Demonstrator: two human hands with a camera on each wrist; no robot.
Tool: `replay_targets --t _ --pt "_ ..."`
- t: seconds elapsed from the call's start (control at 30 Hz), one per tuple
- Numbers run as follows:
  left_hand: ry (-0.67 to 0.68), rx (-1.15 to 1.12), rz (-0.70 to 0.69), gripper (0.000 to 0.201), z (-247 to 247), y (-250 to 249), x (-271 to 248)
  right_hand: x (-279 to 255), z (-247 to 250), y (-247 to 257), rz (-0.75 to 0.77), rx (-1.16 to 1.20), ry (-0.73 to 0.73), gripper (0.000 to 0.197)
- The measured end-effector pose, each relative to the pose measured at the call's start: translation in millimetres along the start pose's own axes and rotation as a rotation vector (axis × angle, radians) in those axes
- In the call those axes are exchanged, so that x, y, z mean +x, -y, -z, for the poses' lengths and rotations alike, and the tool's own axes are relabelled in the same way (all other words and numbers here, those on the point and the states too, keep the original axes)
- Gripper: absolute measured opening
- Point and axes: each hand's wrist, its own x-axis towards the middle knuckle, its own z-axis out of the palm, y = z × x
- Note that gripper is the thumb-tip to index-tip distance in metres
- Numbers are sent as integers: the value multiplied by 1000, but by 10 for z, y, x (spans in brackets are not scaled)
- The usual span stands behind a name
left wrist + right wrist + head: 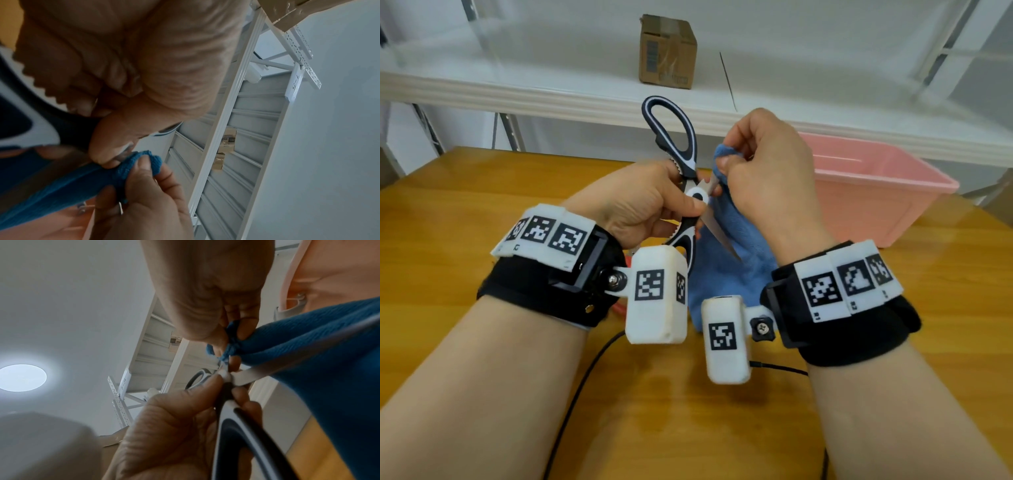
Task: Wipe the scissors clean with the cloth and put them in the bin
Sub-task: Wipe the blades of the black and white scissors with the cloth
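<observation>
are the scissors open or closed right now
Open. In the head view the scissors have their handles spread wide apart, one up, one down, and one bare blade angles out over the blue cloth from the pivot.

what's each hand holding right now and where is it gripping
Left hand grips the open scissors at the pivot; right hand pinches the blue cloth by its bunched top.

scissors (690,192): one blade wrapped inside the cloth (726,274)
bin (876,192): near left corner behind right hand (763,171)
</observation>
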Motion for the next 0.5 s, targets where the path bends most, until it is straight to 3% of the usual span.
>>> replay_targets --t 0.1,0.23,0.4,0.5 --pt "5 0 0 32 -2 -4 -6 23 20 -17 -5 -8 -13 19" --pt "-6 5 3 26 12 1 -6 17 -22 10 -18 -3 81 18" --pt "17 30 5 31 -21 13 10 33 93 -46 -36 19 4 14" --pt "19 25 4 31 -4 14 7 26 89 -7 -10 -13 66 12"
